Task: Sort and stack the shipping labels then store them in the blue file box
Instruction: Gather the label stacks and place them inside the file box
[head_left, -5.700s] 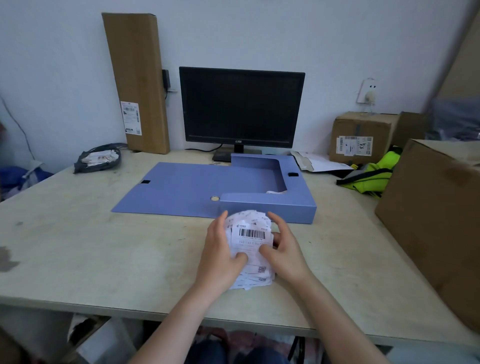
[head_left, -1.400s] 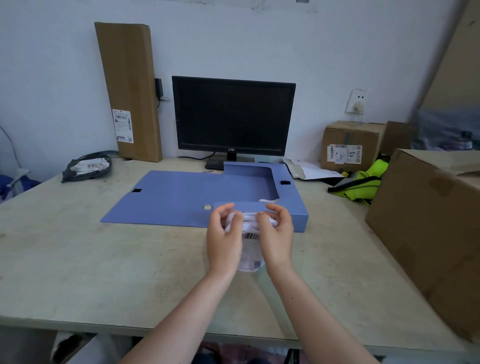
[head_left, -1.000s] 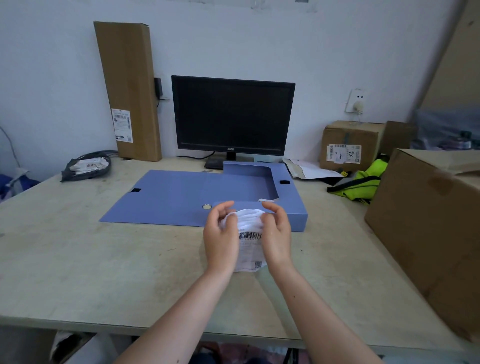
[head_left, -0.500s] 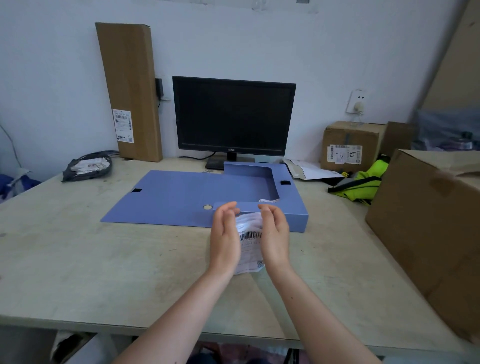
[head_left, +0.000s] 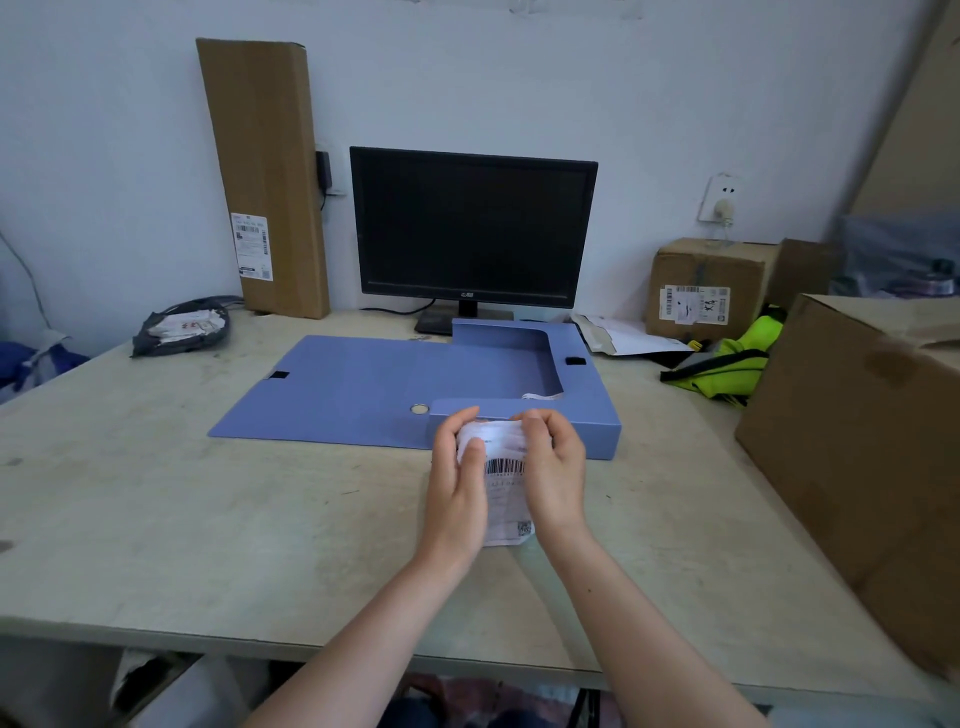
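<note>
Over the table's (head_left: 208, 519) middle, labels (head_left: 506, 483): a white stack, barcode toward the camera, held between both hands just nearer than the box; whether its lower end touches the table I cannot tell.
Left hand (head_left: 457, 483): fingers curled round the stack's left edge, thumb on its face.
Right hand (head_left: 553, 467): fingers curled over the stack's top right edge, gripping it.
Box (head_left: 597, 431): blue, open, lying flat toward the far edge; lid (head_left: 353, 389) spread out to its left; a white slip (head_left: 540, 396) shows inside by the near wall.
Monitor (head_left: 472, 228): dark, behind the box at the far edge.
Tall carton (head_left: 265, 176): upright at the far edge, left of the monitor.
Bag (head_left: 182, 330): dark, papers in it, near the far left corner.
Small carton (head_left: 706, 286), papers (head_left: 618, 335), yellow-green vest (head_left: 737, 358): toward the far right corner.
Big carton (head_left: 872, 441): along the right edge.
</note>
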